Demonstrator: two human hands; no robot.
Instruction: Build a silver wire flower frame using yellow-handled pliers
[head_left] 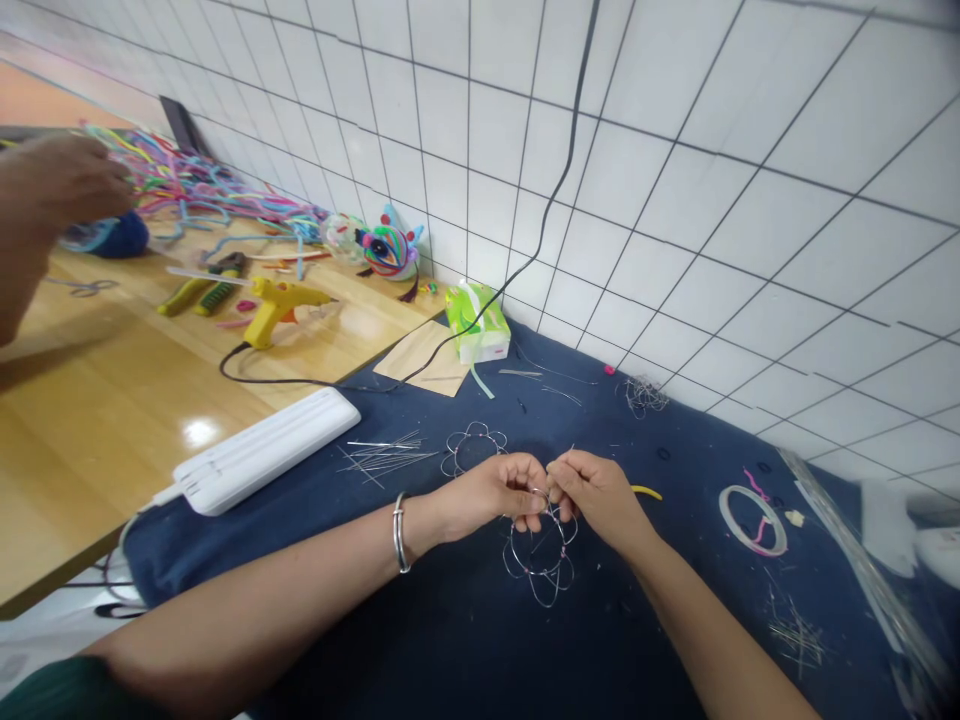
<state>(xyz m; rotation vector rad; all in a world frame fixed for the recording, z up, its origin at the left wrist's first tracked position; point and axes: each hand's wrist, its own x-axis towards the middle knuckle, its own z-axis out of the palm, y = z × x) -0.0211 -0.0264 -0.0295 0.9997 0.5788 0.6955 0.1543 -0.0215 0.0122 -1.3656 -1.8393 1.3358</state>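
Between both hands is a flower-shaped wire frame [541, 572], a ring with looped petals and small pinkish joints. My left hand [514, 490] pinches its upper edge with thumb and forefinger. My right hand [589, 495] is closed close beside it, fingertips at the same edge; a thin wire end seems to stick up there. What exactly lies within the right fingertips is hidden. A second wire flower frame [474, 437] rests on the dark blue cloth [420, 640] just beyond my left hand. Left of it lie several straight wire pieces [386, 455].
A white power strip [266, 450] lies left, near a yellow glue gun [277, 308] and pliers [204, 285] on the wooden table [97, 400]. Another person's hand [67, 180] is at far left. A tissue pack [478, 320] stands by the wall; a white ring [726, 515] lies right.
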